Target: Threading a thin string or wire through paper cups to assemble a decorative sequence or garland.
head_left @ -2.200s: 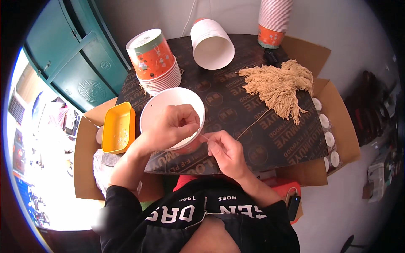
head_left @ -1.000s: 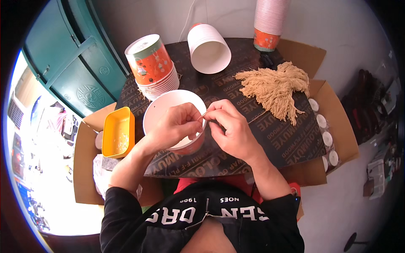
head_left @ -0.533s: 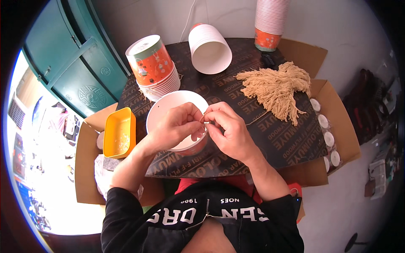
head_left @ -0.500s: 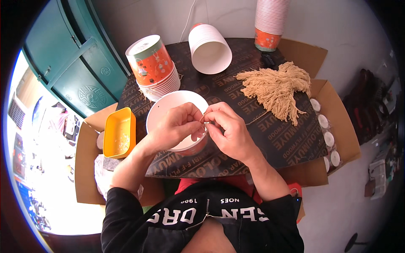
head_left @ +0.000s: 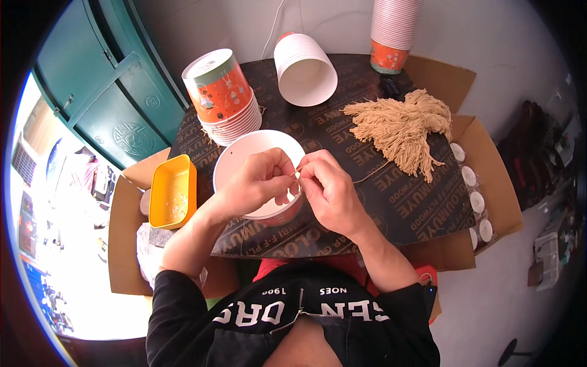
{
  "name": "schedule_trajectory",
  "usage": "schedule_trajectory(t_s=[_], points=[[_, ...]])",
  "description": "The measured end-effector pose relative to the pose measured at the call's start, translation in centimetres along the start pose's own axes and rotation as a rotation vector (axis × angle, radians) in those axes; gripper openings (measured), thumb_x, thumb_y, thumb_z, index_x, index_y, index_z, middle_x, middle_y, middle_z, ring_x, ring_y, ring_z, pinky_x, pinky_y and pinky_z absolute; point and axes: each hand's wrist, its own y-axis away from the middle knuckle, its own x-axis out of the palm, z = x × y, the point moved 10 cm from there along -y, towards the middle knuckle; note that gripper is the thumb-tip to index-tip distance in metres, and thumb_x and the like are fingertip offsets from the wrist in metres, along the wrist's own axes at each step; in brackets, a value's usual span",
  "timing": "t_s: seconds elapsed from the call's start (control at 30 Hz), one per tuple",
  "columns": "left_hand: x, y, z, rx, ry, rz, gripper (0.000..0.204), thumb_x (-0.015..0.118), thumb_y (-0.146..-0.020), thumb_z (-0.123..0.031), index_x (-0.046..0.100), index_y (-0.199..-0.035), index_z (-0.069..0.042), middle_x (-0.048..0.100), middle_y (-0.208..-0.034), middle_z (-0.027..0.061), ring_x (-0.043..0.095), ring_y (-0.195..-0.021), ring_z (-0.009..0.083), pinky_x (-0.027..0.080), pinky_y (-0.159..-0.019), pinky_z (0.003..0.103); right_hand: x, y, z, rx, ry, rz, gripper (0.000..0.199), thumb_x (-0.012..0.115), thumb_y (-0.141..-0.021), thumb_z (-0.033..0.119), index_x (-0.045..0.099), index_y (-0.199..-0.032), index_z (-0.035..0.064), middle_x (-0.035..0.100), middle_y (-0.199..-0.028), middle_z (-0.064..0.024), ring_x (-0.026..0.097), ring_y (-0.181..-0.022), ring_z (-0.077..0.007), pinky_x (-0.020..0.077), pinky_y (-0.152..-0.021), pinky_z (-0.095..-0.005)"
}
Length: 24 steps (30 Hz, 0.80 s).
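Observation:
A white-lined paper bucket (head_left: 231, 165) stands in front of me, its mouth facing up, with a small dark hole near the far left rim. My left hand (head_left: 254, 183) is above its opening, thumb and fingers pinched together. Close against those fingertips, my right hand (head_left: 331, 192) pinches too, at the bucket's right rim. Both hold a thin tan cord, mostly hidden by the fingers. A tan cord (head_left: 372, 174) lies on the table between my right hand and a loose bundle of tan cords (head_left: 403, 128).
Behind the bucket stands an upside-down stack of orange-printed buckets (head_left: 217, 92). Another bucket stack (head_left: 304, 70) lies on its side, and a tall stack (head_left: 394, 30) rises far right. A yellow tray (head_left: 173, 192) with small white bits sits left. Cardboard boxes (head_left: 489, 165) flank the dark table (head_left: 422, 202).
My fingertips have shifted very slightly against each other at the cord. Both hands stay above the bucket's right rim, and nothing else has visibly moved.

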Motion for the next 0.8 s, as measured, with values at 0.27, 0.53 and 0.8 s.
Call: schedule_trajectory(t_s=[0.27, 0.53, 0.8], points=[[0.12, -0.41, 0.4, -0.074, 0.053, 0.034, 0.009, 0.058, -0.082, 0.001, 0.056, -0.09, 0.003, 0.065, -0.079, 0.009, 0.06, -0.069, 0.0119, 0.048, -0.063, 0.024, 0.18, 0.39, -0.55, 0.047, -0.079, 0.026, 0.006, 0.059, -0.089, -0.006, 0.054, -0.09, -0.0026, 0.057, -0.1, -0.016, 0.062, -0.087, -0.0296, 0.0504, -0.075, -0.036], [0.37, -0.57, 0.43, -0.102, 0.029, 0.056, 0.008, 0.061, -0.083, 0.002, 0.055, -0.087, 0.001, 0.061, -0.078, 0.0074, 0.058, -0.067, 0.0113, 0.046, -0.061, 0.023, 0.29, 0.49, -0.72, 0.096, -0.142, 0.031, 0.005, 0.059, -0.089, -0.005, 0.055, -0.088, -0.0029, 0.057, -0.098, -0.0148, 0.061, -0.087, -0.0279, 0.0497, -0.075, -0.0357], [0.21, -0.65, 1.0, -0.035, -0.051, 0.053, 0.012, 0.065, -0.091, -0.008, 0.059, -0.085, 0.0, 0.062, -0.073, 0.0039, 0.057, -0.065, 0.0076, 0.044, -0.059, 0.022, 0.47, 0.63, -0.94, 0.09, -0.125, 0.017, 0.006, 0.059, -0.087, -0.006, 0.054, -0.087, -0.0027, 0.057, -0.1, -0.0158, 0.062, -0.088, -0.0291, 0.0496, -0.076, -0.036]])
